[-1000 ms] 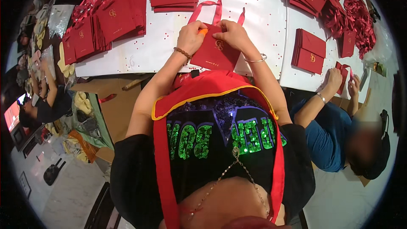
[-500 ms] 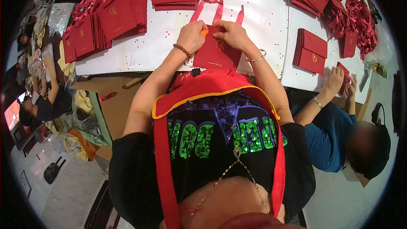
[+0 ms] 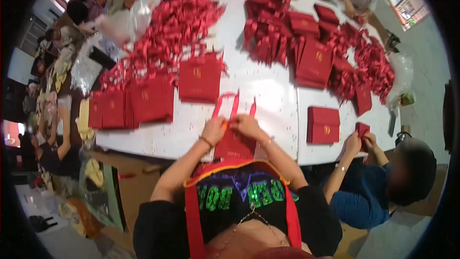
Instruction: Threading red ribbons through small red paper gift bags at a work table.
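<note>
A flat red gift bag (image 3: 235,147) with gold print lies in front of me at the table's near edge. Its red ribbon (image 3: 235,106) strips stretch away from me across the white top. My left hand (image 3: 213,130) pinches the bag's upper edge, and a small orange piece shows at its fingertips, too blurred to name. Close beside it, my right hand (image 3: 247,126) is closed on the same edge, fingers bent around the ribbon's base. The fingertips nearly meet and hide what lies between them.
Stacked red bags (image 3: 152,100) stand at left, another stack (image 3: 200,80) beyond my hands. Tangled red ribbons (image 3: 179,26) cover the far left. At right lies a small bag pile (image 3: 323,125), beside a co-worker's hands (image 3: 357,143) holding a red piece. A dark phone-like object (image 3: 392,123) lies by the edge.
My view has tilted up, showing more of the far table and people there. My right hand's fingers have drawn in toward the left at the bag's upper edge.
</note>
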{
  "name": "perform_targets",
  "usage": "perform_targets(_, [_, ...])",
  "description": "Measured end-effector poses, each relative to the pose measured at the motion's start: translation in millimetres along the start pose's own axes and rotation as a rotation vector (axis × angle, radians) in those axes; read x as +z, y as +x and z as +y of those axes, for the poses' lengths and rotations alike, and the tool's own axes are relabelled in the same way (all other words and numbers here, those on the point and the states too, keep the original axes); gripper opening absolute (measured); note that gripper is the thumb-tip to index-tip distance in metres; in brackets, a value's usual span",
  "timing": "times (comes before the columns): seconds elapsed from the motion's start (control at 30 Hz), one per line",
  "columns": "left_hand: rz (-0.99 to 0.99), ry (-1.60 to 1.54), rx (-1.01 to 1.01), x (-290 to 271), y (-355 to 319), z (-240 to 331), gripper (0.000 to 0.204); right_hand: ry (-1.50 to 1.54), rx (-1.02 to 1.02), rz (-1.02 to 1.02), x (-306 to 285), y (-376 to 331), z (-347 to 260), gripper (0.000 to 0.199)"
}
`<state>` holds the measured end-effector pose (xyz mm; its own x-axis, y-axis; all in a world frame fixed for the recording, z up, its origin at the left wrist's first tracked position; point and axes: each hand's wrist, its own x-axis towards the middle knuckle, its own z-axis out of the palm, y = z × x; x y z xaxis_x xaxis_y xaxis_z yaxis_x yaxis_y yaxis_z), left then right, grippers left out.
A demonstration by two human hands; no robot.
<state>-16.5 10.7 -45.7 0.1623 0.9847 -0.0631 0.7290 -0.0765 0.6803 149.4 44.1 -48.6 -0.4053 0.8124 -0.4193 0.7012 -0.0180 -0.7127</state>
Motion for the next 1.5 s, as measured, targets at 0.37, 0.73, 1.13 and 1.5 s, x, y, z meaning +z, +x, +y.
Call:
perform_targets(0.37, [0.052, -0.09, 0.081, 5, -16, -3, 0.013, -0.103, -0.051, 0.027, 3, -9, -5, 0.027])
perform_targets(0.73, [-0.032, -0.07, -0.112, -9, -6, -3, 0.015, 0.024, -0.056, -0.068, -3, 0, -14, 0.028])
perform_targets(1.13, [0.065, -0.172, -0.031, 0, -12, -3, 0.015, 0.243, -0.004, -0.114, 1, -1, 4, 0.027])
perform_targets(1.5, [0.016, -0.193, -0.074, -6, -7, 1, 0.013, 0.092, -0.01, -0.066, -1, -3, 2, 0.034])
